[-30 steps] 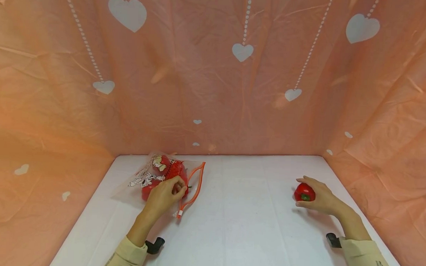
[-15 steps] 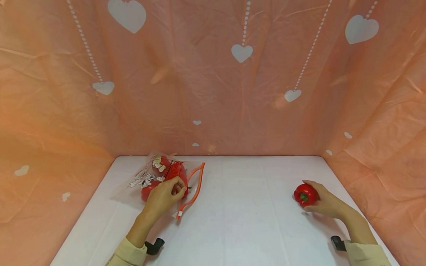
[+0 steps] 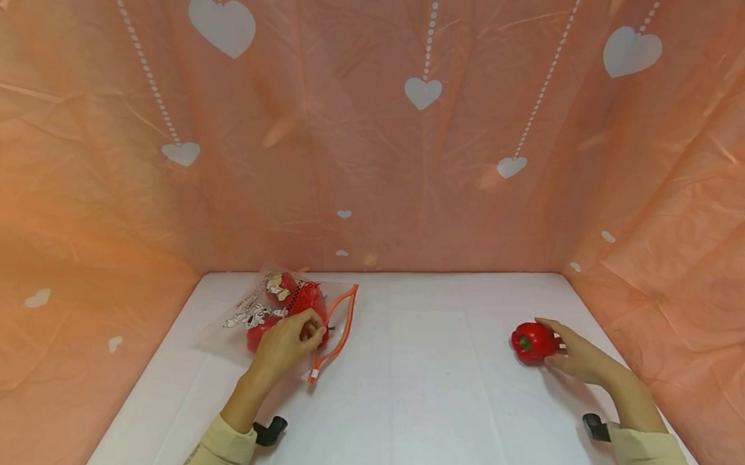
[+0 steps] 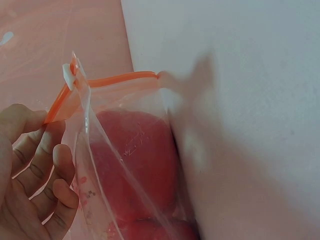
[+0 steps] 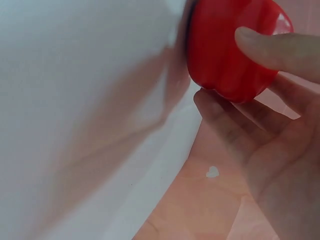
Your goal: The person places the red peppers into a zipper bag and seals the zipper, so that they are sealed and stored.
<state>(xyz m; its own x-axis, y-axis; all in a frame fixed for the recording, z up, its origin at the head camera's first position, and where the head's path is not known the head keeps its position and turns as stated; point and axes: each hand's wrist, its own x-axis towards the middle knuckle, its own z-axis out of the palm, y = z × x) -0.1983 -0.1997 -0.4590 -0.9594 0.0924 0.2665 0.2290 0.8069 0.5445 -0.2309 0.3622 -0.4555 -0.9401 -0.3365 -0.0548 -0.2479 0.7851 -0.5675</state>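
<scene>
My left hand [image 3: 288, 340] pinches the orange zip edge of a clear printed zip bag [image 4: 125, 77], seen in the left wrist view with its mouth spread. Inside the bag lie several red bell peppers [image 4: 135, 160], seen through the plastic. Far to the right, my right hand [image 3: 578, 352] holds another red bell pepper [image 3: 531, 343] by its right side, the green stem facing left. In the right wrist view the thumb [image 5: 270, 47] lies across this pepper and the other fingers are partly hidden behind it, close over the table.
A white cloth covers the table [image 3: 429, 371], between the bag and the single pepper. Orange curtains [image 3: 375, 157] with white hearts enclose the back and sides. A black wrist mount [image 3: 270, 431] sits at my left cuff, another [image 3: 596, 428] at my right.
The right hand has shifted slightly right and toward me. Its pepper has turned so the stem points more to the left, and more of it shows. The left hand and bag stay put.
</scene>
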